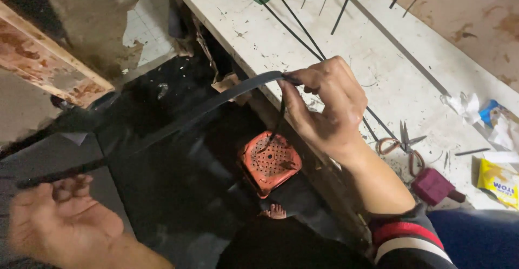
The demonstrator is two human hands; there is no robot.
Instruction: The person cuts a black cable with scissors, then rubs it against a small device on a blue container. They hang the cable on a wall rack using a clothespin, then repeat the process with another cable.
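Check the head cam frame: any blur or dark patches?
Head view: left hand smeared by motion blur, as is the near end of the black strip; right hand fairly sharp. Floor under the bench is deep shadow, only the orange stool reads clearly. White bench top evenly lit, no glare.

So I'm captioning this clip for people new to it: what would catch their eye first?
The right hand at centre, pinching one end of a long dark strip that runs down-left to the blurred left hand. Next, the orange perforated stool on the dark floor below, and the scissors on the stained white bench at right.
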